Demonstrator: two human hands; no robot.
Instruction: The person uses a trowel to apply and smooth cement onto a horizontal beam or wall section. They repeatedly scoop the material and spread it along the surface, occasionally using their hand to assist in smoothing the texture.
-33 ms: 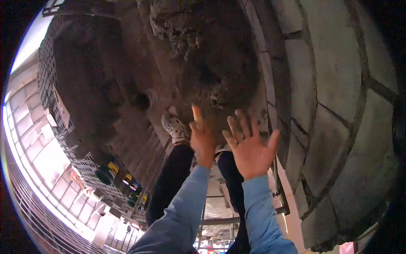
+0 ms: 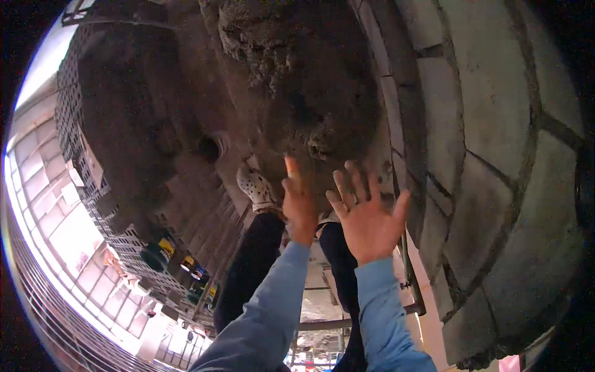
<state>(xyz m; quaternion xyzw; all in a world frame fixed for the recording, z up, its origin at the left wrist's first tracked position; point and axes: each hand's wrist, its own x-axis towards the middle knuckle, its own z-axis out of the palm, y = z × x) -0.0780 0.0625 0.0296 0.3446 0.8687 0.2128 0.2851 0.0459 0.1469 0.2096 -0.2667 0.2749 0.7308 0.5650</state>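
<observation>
My right hand (image 2: 372, 220) is spread wide with its palm showing and its fingers apart. It holds nothing, and the fingertips look grey and dirty. Beside it on the left, my left hand (image 2: 299, 204) is turned edge-on and slightly smeared by motion. One of its fingers points forward, and no held thing shows in it. A gap separates the two hands. Beyond the fingertips lies a dark heap that looks like wet mortar (image 2: 260, 49). Both hands are apart from the block wall (image 2: 489, 204) on the right.
The wall's large grey blocks have dark joints. A metal pipe frame (image 2: 409, 273) stands by my right forearm. Below are my legs and a pale clog with holes (image 2: 254, 186). At the left are a round dark opening (image 2: 211, 147), dark green containers (image 2: 155, 254) and a perforated block wall (image 2: 68, 111).
My left hand has shifted slightly to the right, toward my right hand. The right hand stays in place.
</observation>
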